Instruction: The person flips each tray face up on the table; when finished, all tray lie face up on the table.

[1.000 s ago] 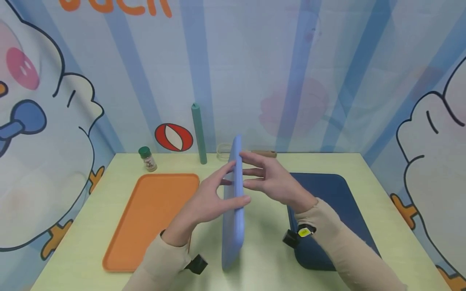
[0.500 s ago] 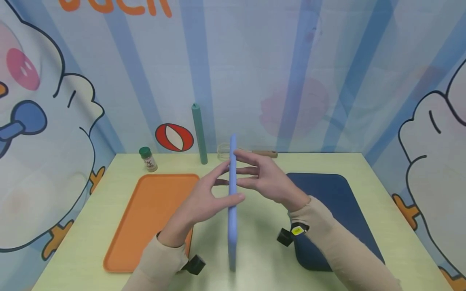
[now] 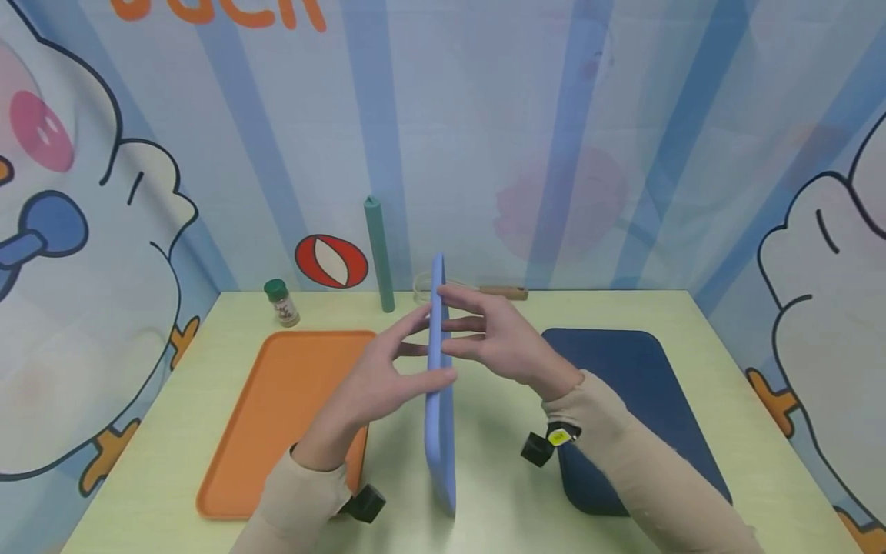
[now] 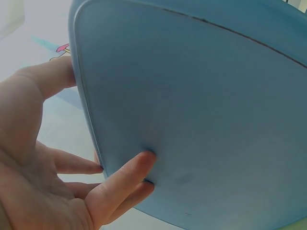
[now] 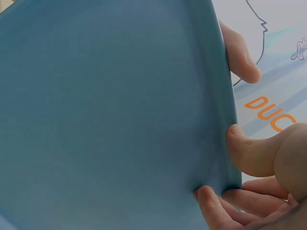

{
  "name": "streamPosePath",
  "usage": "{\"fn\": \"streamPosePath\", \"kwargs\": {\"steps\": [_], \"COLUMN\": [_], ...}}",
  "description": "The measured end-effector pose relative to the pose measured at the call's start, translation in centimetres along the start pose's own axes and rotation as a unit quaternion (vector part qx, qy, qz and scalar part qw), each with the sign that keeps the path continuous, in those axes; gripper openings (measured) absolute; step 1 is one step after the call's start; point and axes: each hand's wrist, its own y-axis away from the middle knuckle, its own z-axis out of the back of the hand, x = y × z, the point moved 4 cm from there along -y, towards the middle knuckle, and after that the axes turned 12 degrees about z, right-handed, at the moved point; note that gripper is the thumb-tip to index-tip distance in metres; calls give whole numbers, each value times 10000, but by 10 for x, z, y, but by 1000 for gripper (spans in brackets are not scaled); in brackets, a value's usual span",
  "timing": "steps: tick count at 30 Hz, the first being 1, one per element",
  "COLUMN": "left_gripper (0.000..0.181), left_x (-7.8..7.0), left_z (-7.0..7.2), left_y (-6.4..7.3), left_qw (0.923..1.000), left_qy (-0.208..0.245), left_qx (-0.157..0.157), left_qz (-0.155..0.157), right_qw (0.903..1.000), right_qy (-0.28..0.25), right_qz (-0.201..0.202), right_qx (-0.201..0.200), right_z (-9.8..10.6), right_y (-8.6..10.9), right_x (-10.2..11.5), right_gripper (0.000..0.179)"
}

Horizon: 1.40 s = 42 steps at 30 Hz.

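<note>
A light blue tray (image 3: pixel 436 419) stands on edge between my hands in the head view, seen almost edge-on. My left hand (image 3: pixel 377 377) holds it from the left, thumb across the upper edge and fingertips against the smooth outer face (image 4: pixel 201 110). From the right, my right hand (image 3: pixel 501 335) holds the same tray. Its fingertips press the rimmed inner face (image 5: pixel 115 105), and its thumb (image 5: pixel 249 148) lies at the rim. Whether the tray's lower edge touches the table cannot be told.
An orange tray (image 3: pixel 291 415) lies at left, a dark blue tray (image 3: pixel 609 377) at right, partly under my right forearm. Along the table's back are a green-capped seasoning jar (image 3: pixel 281 304), a long green stick (image 3: pixel 378 254) and a whisk (image 3: pixel 504 292), partly hidden by the held tray.
Both hands have shifted slightly left with the blue tray. It has turned a little, so its right face now shows in the head view where its left face showed before.
</note>
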Motion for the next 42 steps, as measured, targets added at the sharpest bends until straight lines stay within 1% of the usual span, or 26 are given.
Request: {"fn": "streamPosePath", "kwargs": {"steps": [9, 16, 23, 31, 36, 42], "left_gripper": [87, 83, 84, 83, 83, 82], "left_x": [3, 5, 7, 11, 13, 14], "left_z": [4, 7, 8, 8, 8, 8], "left_y": [0, 2, 3, 4, 4, 4], "left_qw": [9997, 9997, 9995, 9991, 9986, 9974], "left_qy": [173, 230, 271, 394, 424, 562], "left_qx": [142, 93, 45, 40, -40, -101], "left_qz": [5, -26, 133, 179, 308, 442], "right_qw": [9998, 9998, 9995, 9993, 9993, 9993], "right_qy": [132, 93, 97, -96, -58, -41], "right_qz": [90, 92, 152, 127, 119, 88], "right_qx": [107, 151, 261, 339, 337, 366], "right_z": [-3, -6, -9, -13, -14, -15], "right_y": [-3, -5, -7, -7, -7, -7], "right_x": [2, 2, 0, -3, -5, -5], "right_gripper": [74, 74, 74, 71, 69, 69]}}
